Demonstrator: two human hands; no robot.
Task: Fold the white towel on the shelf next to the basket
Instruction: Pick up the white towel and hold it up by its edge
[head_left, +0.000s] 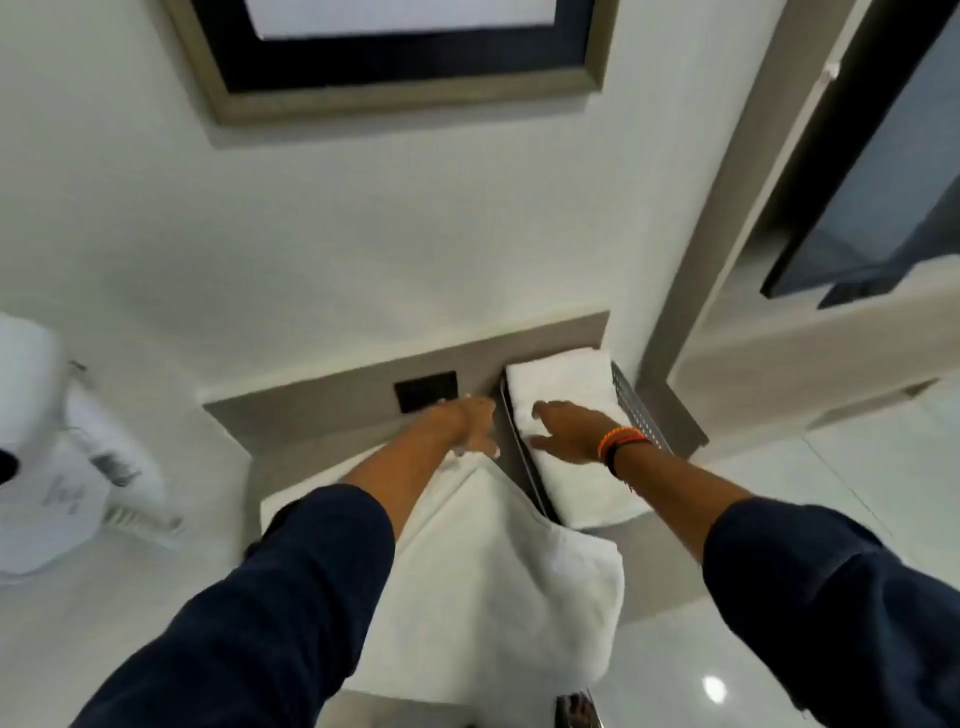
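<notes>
A white towel (483, 582) lies spread on the grey shelf (291, 447) and hangs over its front edge. My left hand (470, 426) grips the towel's far edge beside the basket. The perforated metal basket (636, 410) stands on the right end of the shelf and holds a folded white towel (566, 384). My right hand (569, 431) rests flat on that folded towel, fingers spread, with orange and black bands on the wrist.
A black wall plate (426, 391) sits on the shelf's back panel. A framed picture (395, 57) hangs on the white wall above. A white toilet-roll holder (31, 441) is at left. A dark framed door panel (872, 171) stands at right, above a glossy tiled floor (727, 675).
</notes>
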